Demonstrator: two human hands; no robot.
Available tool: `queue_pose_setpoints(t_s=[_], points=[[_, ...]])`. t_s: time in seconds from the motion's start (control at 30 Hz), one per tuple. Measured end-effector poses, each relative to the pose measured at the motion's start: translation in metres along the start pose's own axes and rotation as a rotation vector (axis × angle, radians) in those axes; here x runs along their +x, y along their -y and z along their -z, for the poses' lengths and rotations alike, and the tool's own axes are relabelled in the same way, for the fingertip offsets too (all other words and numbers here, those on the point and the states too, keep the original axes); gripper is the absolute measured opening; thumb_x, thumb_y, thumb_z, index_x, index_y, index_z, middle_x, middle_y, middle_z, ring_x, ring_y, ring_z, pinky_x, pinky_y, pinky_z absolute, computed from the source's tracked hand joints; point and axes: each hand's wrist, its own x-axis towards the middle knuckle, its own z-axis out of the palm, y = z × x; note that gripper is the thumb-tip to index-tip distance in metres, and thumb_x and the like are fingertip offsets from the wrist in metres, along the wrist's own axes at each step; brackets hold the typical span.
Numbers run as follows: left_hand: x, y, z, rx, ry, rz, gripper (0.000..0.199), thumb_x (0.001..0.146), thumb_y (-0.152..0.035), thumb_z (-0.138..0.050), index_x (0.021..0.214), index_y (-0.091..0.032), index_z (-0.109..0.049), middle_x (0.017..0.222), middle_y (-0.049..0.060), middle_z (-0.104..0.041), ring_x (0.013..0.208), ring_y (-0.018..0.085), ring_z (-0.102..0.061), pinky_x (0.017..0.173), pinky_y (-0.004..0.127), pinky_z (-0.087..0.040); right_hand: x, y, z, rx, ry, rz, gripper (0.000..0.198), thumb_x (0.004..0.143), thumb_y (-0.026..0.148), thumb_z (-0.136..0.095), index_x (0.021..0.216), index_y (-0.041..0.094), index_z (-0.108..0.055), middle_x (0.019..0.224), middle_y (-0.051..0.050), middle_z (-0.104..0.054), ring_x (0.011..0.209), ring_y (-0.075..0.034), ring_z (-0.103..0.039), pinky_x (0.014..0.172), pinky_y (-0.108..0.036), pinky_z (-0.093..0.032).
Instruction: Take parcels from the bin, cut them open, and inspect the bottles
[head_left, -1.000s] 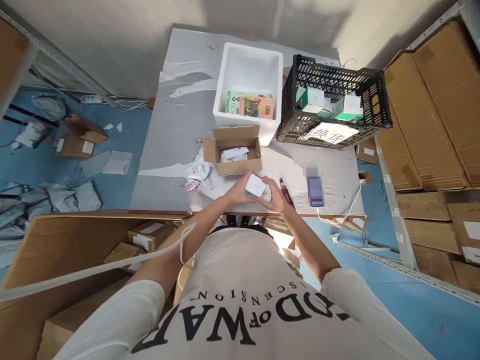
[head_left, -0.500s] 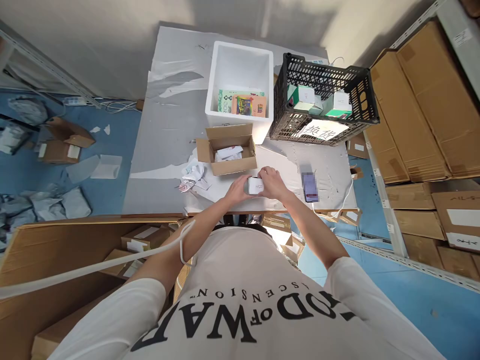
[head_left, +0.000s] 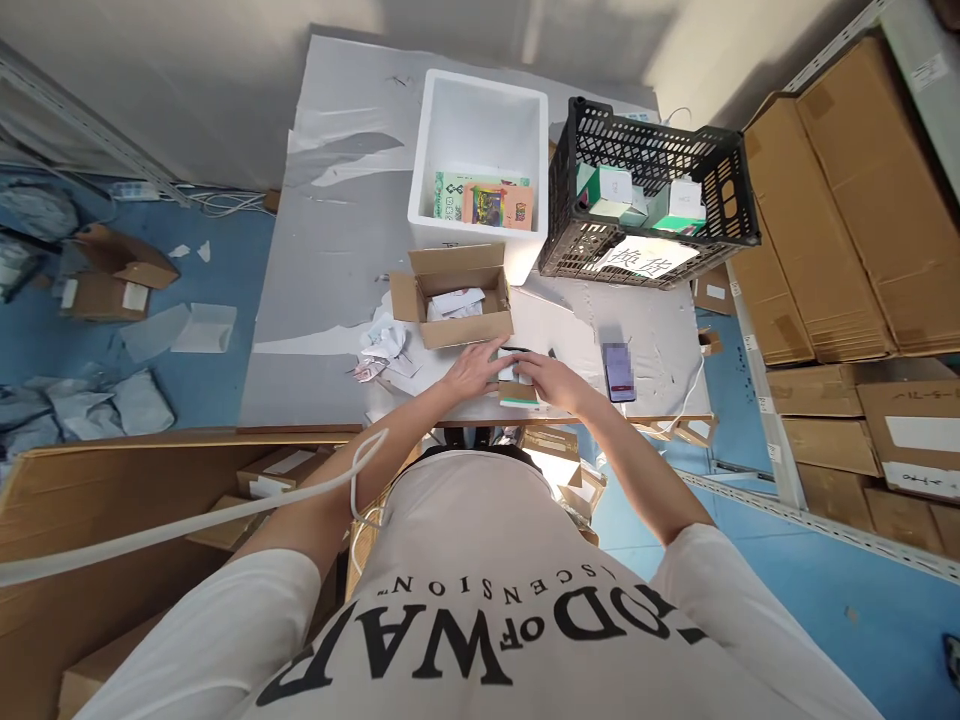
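A small box (head_left: 519, 391), with white, brown and green parts showing, is at the front of the table between my two hands. My left hand (head_left: 471, 372) grips its left side, fingers reaching over the far edge. From the right, the bent fingers of my right hand (head_left: 553, 380) close on its top and cover part of it. Something dark and thin shows just beyond the fingertips, too small to name. Behind my hands stands an open cardboard box (head_left: 471, 331) with folded white papers (head_left: 456, 303) inside.
Crumpled paper (head_left: 383, 338) lies left of the cardboard box. A white foam box (head_left: 418, 180) holding printed cards and a black crate (head_left: 559, 235) with small green-and-white boxes stand behind. A phone (head_left: 619, 372) on a cable lies right. A large carton (head_left: 150, 480) is at front left.
The small box has turned between my hands, so its brown and green parts now show. My left fingers have stretched further over it. The phone's screen looks different.
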Motion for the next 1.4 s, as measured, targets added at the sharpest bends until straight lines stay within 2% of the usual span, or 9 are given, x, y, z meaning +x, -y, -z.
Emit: queue_pose_setpoints(t_s=[0.13,0.27,0.43,0.57,0.7,0.93,1.13,1.27,1.4], points=[[0.006,-0.007,0.007,0.025,0.044,0.021,0.069,0.077,-0.033,-0.069,0.140,-0.023,-0.043,0.148,0.017,-0.040,0.129,0.034,-0.045,0.102,0.049,-0.035,0.015,-0.004,0.013,-0.167,0.130,-0.029,0.047,0.079,0.006,-0.054,0.124,0.020,-0.057,0.133,-0.011,-0.055,0.106,-0.024,-0.059,0.080,-0.034,-0.049],[0.011,-0.011,0.007,0.008,-0.002,0.026,0.055,0.075,-0.035,-0.070,0.124,-0.021,-0.052,0.132,0.015,-0.051,0.118,0.031,-0.052,0.095,0.045,-0.041,0.012,-0.006,0.014,-0.151,0.140,-0.020,0.050,0.078,0.012,-0.060,0.127,0.018,-0.053,0.119,-0.012,-0.056,0.093,-0.022,-0.058,0.075,-0.032,-0.047],[0.006,-0.006,-0.005,-0.092,-0.131,0.041,0.042,0.072,-0.031,-0.072,0.106,-0.018,-0.051,0.119,0.015,-0.054,0.104,0.027,-0.059,0.082,0.037,-0.050,0.005,-0.010,0.008,-0.093,0.056,-0.008,0.017,0.079,0.024,-0.062,0.094,0.015,-0.065,0.107,-0.011,-0.055,0.086,-0.019,-0.054,0.074,-0.030,-0.044],[-0.002,0.000,-0.017,-0.229,-0.216,0.074,0.038,0.072,-0.032,-0.074,0.095,-0.020,-0.047,0.121,0.015,-0.053,0.111,0.027,-0.058,0.077,0.036,-0.053,0.002,-0.008,0.006,-0.244,-0.033,-0.122,0.018,0.090,0.024,-0.052,0.084,0.015,-0.066,0.103,-0.014,-0.062,0.093,-0.024,-0.055,0.082,-0.038,-0.039],[-0.002,0.000,-0.024,-0.334,-0.223,0.069,0.041,0.070,-0.034,-0.076,0.092,-0.022,-0.044,0.125,0.016,-0.052,0.117,0.029,-0.055,0.085,0.040,-0.054,0.009,-0.003,0.011,-0.384,0.024,0.077,0.020,0.091,0.012,-0.047,0.096,0.019,-0.065,0.109,-0.012,-0.066,0.107,-0.027,-0.052,0.095,-0.045,-0.030],[0.002,-0.002,-0.030,-0.386,-0.253,0.104,0.048,0.067,-0.028,-0.078,0.100,-0.022,-0.044,0.130,0.015,-0.051,0.122,0.029,-0.054,0.094,0.045,-0.052,0.038,0.005,0.014,-0.394,0.147,0.225,0.025,0.092,0.011,-0.043,0.107,0.018,-0.062,0.108,-0.009,-0.068,0.099,-0.023,-0.056,0.090,-0.039,-0.032],[0.001,-0.003,-0.035,-0.433,-0.276,0.169,0.078,0.065,-0.029,-0.079,0.129,-0.017,-0.036,0.130,0.018,-0.052,0.122,0.031,-0.055,0.100,0.047,-0.048,0.050,0.004,0.013,-0.465,0.206,0.274,0.021,0.086,0.011,-0.051,0.104,0.018,-0.059,0.104,-0.011,-0.069,0.100,-0.024,-0.056,0.089,-0.038,-0.034],[0.004,-0.003,-0.031,-0.440,-0.275,0.178,0.090,0.064,-0.030,-0.079,0.137,-0.014,-0.028,0.132,0.020,-0.053,0.123,0.033,-0.055,0.101,0.048,-0.047,0.054,0.008,0.030,-0.458,0.257,0.320,0.029,0.081,0.014,-0.058,0.110,0.019,-0.056,0.113,-0.010,-0.065,0.097,-0.023,-0.056,0.081,-0.035,-0.036],[0.006,-0.002,-0.025,-0.398,-0.242,0.206,0.091,0.063,-0.028,-0.076,0.139,-0.012,-0.029,0.134,0.022,-0.050,0.124,0.036,-0.052,0.102,0.048,-0.046,0.054,0.023,0.064,-0.337,0.194,0.306,0.041,0.081,0.029,-0.064,0.120,0.019,-0.054,0.113,-0.010,-0.062,0.101,-0.025,-0.055,0.083,-0.037,-0.038]])
